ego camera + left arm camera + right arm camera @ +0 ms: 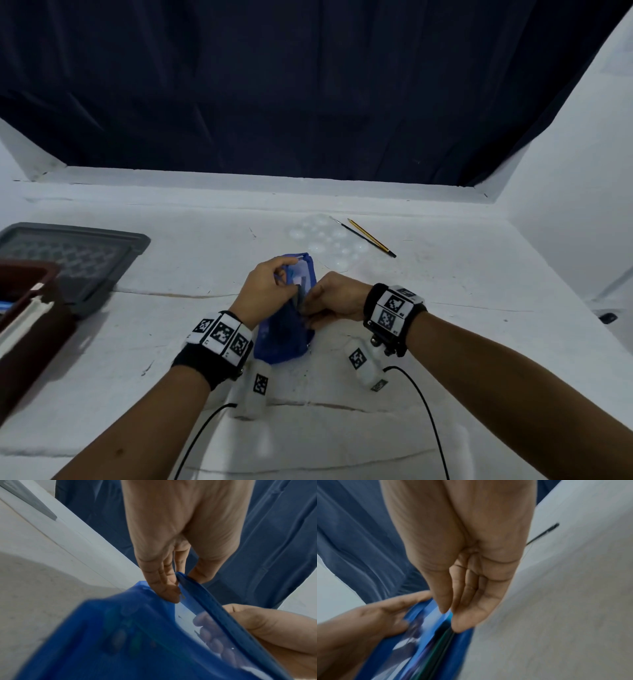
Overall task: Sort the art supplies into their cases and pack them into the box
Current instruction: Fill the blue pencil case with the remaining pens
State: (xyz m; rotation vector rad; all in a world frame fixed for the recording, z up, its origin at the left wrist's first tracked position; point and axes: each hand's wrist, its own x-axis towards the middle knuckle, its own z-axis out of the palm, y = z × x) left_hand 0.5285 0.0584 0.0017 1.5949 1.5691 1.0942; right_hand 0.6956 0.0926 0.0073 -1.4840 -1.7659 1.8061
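Here the head view alone shows the table [445, 342], with a clear palette [327, 241], a brush [352, 230] and a pencil [371, 237] well beyond the hands, and a grey tray [102, 270] and brown box [32, 329] at left. The left hand [171, 547] pinches the rim of the blue pouch [120, 635]. The right hand [471, 547], fingers pressed together, reaches into its mouth among dark sticks. No writing is legible.
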